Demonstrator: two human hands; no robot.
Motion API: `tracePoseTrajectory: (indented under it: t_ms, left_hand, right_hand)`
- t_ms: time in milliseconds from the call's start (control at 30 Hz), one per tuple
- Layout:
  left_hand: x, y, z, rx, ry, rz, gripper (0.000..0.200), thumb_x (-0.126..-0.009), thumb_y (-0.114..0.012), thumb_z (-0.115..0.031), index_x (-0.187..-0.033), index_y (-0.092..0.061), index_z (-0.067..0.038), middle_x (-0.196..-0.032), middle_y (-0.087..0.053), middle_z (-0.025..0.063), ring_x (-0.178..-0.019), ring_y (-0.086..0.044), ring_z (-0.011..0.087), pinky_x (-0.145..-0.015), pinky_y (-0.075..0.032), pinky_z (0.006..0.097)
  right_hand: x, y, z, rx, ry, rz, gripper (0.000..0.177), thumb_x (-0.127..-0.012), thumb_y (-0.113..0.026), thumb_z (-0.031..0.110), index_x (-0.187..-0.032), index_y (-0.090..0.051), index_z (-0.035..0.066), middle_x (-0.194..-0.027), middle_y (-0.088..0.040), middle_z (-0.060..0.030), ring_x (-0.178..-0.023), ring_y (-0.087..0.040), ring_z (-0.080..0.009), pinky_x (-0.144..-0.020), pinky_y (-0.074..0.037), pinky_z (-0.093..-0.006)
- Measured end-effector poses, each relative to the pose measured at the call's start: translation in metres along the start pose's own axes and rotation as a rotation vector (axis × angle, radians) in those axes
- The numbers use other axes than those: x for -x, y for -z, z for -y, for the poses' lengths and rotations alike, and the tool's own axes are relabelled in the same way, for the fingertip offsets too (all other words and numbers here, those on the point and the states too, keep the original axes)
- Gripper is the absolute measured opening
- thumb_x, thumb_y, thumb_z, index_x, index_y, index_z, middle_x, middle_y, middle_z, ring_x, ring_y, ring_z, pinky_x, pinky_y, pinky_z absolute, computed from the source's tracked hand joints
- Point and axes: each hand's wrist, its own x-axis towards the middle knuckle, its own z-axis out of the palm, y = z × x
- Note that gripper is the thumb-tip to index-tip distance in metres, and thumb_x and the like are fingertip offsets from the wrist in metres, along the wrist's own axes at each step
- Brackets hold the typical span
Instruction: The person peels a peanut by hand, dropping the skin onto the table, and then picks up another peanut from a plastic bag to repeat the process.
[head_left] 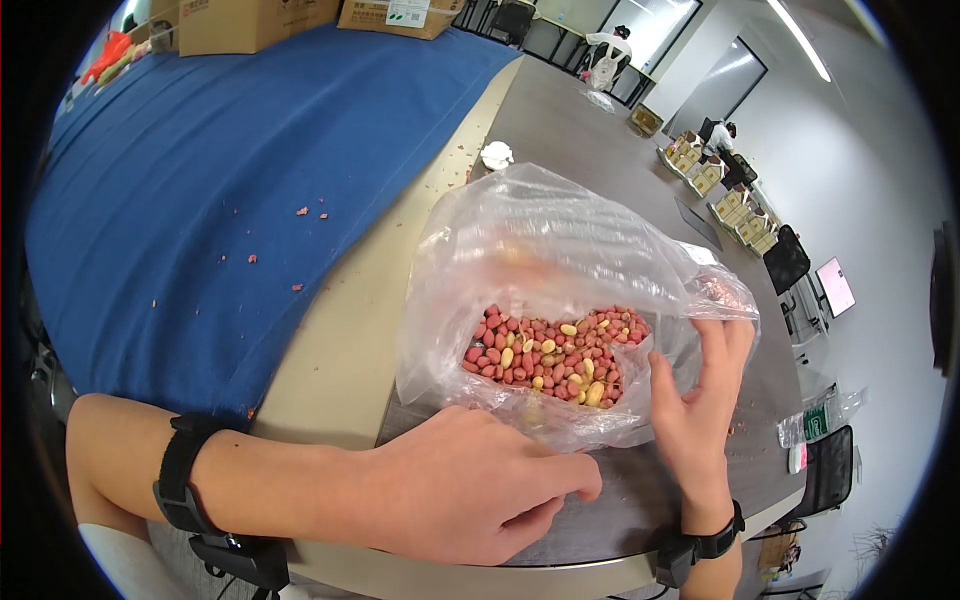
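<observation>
A clear plastic bag (560, 225) lies on the dark tabletop with its mouth spread toward me. Inside it are many red-skinned peanuts (545, 350), some of them pale and without skin. My left hand (470, 490) reaches in from the left, just in front of the bag's near edge. Its fingers are curled with their tips turned down and out of sight, so what they hold, if anything, is hidden. At the bag's right side is my right hand (700, 390), thumb and fingers apart, fingertips up against the plastic and partly covered by it.
Blue cloth (240, 190) with bits of red skin covers the surface to the left. A crumpled white tissue (497, 155) lies beyond the bag. Cardboard boxes (255, 25) stand at the far left. A bottle (815, 422) is at the right, near a chair (828, 470). People sit farther back.
</observation>
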Motion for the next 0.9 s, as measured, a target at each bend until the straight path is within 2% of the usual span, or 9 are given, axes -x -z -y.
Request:
tracePoseTrajectory:
  t_ms: [33,100,133,200,300,733,833,900]
  left_hand:
    - [0.0005,-0.0001,-0.0004,-0.011,0.001,0.011,0.024,-0.082,-0.069,-0.003,-0.105,-0.067,-0.010,-0.081,-0.070,0.0012,-0.063,-0.067,0.0217,-0.056,-0.055,0.0332]
    - [0.0007,0.0008,0.0002,0.007,0.003,0.014,0.025,-0.082,-0.068,-0.003,-0.106,-0.067,-0.010,-0.081,-0.070,0.0012,-0.064,-0.067,0.0215,-0.057,-0.055,0.0331]
    - [0.0005,0.0011,0.0004,0.020,0.003,0.017,0.026,-0.081,-0.068,-0.003,-0.106,-0.067,-0.010,-0.081,-0.069,0.0012,-0.064,-0.067,0.0213,-0.057,-0.055,0.0329]
    - [0.0001,0.0011,-0.0003,0.033,0.009,0.025,0.026,-0.081,-0.067,-0.002,-0.106,-0.067,-0.010,-0.081,-0.069,0.0011,-0.065,-0.067,0.0210,-0.058,-0.055,0.0329]
    - [0.0006,0.0010,-0.0018,0.035,0.009,0.032,0.027,-0.080,-0.066,-0.002,-0.106,-0.066,-0.010,-0.081,-0.068,0.0008,-0.066,-0.067,0.0208,-0.058,-0.055,0.0331]
    - [0.0003,0.0009,-0.0015,0.031,-0.008,0.043,0.029,-0.080,-0.064,-0.001,-0.107,-0.066,-0.010,-0.080,-0.068,0.0010,-0.067,-0.066,0.0214,-0.057,-0.054,0.0336]
    - [0.0005,0.0014,-0.0014,0.054,0.010,0.052,0.029,-0.080,-0.064,0.000,-0.107,-0.066,-0.009,-0.080,-0.067,0.0012,-0.066,-0.066,0.0215,-0.057,-0.054,0.0334]
    - [0.0006,0.0007,-0.0018,0.049,-0.002,0.046,0.028,-0.080,-0.064,0.000,-0.107,-0.067,-0.009,-0.080,-0.067,0.0013,-0.066,-0.066,0.0216,-0.057,-0.054,0.0335]
  right_hand:
    - [0.0011,-0.0002,-0.0026,0.000,-0.001,0.003,0.050,-0.078,-0.066,-0.003,-0.128,-0.060,0.003,-0.134,-0.055,-0.0190,-0.128,-0.045,-0.0412,-0.111,-0.030,-0.0496]
    - [0.0034,-0.0006,-0.0062,-0.042,0.004,0.184,0.047,-0.080,-0.064,-0.005,-0.126,-0.061,0.003,-0.127,-0.060,-0.0180,-0.121,-0.050,-0.0404,-0.104,-0.035,-0.0483]
    - [0.0034,-0.0016,-0.0056,-0.042,0.003,0.187,0.047,-0.080,-0.064,-0.005,-0.126,-0.061,0.003,-0.127,-0.060,-0.0180,-0.121,-0.050,-0.0404,-0.104,-0.035,-0.0483]
    - [0.0022,-0.0038,-0.0040,0.036,0.012,0.251,0.035,-0.086,-0.067,0.000,-0.121,-0.064,-0.001,-0.126,-0.062,-0.0214,-0.118,-0.055,-0.0405,-0.104,-0.038,-0.0461]
    - [0.0034,-0.0042,-0.0060,0.039,-0.001,0.342,0.032,-0.090,-0.066,0.004,-0.122,-0.064,0.000,-0.126,-0.062,-0.0220,-0.116,-0.054,-0.0427,-0.102,-0.038,-0.0478]
    - [0.0020,-0.0038,-0.0042,0.055,-0.008,0.323,0.032,-0.086,-0.070,0.006,-0.117,-0.066,0.000,-0.120,-0.063,-0.0222,-0.111,-0.053,-0.0447,-0.097,-0.040,-0.0484]
    - [0.0025,-0.0033,-0.0038,0.052,-0.081,0.365,0.032,-0.085,-0.070,0.007,-0.116,-0.067,0.000,-0.119,-0.064,-0.0214,-0.111,-0.054,-0.0435,-0.097,-0.041,-0.0473]
    - [0.0024,-0.0056,-0.0047,0.038,0.012,0.292,0.038,-0.081,-0.064,0.002,-0.118,-0.066,0.002,-0.107,-0.066,-0.0213,-0.103,-0.058,-0.0440,-0.093,-0.040,-0.0511]
